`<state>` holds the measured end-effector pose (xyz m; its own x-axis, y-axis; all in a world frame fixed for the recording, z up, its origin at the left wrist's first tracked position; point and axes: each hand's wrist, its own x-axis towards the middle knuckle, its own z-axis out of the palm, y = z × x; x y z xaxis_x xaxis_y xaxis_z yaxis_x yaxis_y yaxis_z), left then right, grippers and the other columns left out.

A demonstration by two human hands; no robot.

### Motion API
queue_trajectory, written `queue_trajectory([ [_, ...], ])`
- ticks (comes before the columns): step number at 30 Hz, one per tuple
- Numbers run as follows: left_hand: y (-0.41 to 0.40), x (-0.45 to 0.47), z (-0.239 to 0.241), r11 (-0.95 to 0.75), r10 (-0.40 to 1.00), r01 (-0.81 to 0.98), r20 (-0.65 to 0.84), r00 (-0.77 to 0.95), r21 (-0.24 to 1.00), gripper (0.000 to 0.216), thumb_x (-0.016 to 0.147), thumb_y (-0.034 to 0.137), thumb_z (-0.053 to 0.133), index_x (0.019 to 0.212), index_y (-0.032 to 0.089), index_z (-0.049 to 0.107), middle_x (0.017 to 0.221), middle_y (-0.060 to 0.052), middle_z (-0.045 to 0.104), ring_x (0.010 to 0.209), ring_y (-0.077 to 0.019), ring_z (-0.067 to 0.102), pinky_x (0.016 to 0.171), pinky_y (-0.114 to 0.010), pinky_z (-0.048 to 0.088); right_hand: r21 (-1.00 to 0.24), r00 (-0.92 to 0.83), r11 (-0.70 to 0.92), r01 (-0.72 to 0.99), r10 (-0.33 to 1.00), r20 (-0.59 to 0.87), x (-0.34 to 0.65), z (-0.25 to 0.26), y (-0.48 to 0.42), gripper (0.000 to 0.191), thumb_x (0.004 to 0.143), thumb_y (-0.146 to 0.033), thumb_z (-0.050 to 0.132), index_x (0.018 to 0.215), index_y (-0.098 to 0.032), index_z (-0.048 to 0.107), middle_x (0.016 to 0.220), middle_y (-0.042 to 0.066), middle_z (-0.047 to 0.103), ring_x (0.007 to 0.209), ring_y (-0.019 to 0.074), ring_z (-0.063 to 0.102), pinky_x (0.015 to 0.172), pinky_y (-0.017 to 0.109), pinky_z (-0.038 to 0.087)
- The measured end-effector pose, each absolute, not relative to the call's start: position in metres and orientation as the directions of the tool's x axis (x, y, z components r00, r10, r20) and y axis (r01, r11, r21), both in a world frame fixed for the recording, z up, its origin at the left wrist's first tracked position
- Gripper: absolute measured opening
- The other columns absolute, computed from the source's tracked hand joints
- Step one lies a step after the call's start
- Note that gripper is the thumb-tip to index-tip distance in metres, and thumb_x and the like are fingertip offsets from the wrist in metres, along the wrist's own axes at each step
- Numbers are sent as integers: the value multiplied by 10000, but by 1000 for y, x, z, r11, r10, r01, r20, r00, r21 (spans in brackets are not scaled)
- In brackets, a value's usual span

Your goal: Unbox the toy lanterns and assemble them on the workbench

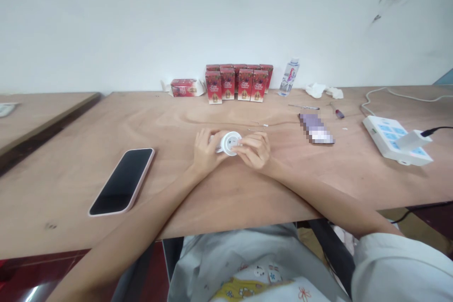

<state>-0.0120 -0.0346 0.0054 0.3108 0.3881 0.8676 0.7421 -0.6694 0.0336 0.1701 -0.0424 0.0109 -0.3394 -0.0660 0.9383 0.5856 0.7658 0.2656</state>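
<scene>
A small white round device is tilted over the table, its circular base turned toward me. A dark rectangular spot, perhaps a switch or slot, shows in the middle of the base. From the left side my left hand is wrapped round its body, which the fingers partly hide. My right hand is closed in a pinch, its fingertips against the right part of the base. Whether something tiny sits between those fingertips I cannot tell. Just beyond the hands lies a thin tool or wire with a small white piece.
Red printed boxes stand at the wall, beside an opened red box lying down. A bottle, crumpled tissue, a screwdriver, a blurred phone and a power strip are rightward. A pink-edged phone lies left.
</scene>
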Motion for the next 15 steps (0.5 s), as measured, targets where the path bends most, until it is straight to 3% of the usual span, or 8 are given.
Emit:
queue_trajectory([
  [9,-35,-10,6,-668,405,743,859,313,44,325,807,450,599,1007,196,629,913,-84,597,813,-202,539,706,-322,397,181,-300,838,515,-21,954,169,9,-39,158,825,-105,576,832,-245,649,842,5,651,784,134,585,723,299,432],
  [15,-36,-11,5,-650,430,758,849,307,55,357,785,475,620,1010,198,635,908,-88,595,803,-205,535,705,-327,401,116,-334,847,519,76,940,171,8,-39,149,869,-143,525,838,-254,619,839,-7,691,764,136,614,699,313,437],
])
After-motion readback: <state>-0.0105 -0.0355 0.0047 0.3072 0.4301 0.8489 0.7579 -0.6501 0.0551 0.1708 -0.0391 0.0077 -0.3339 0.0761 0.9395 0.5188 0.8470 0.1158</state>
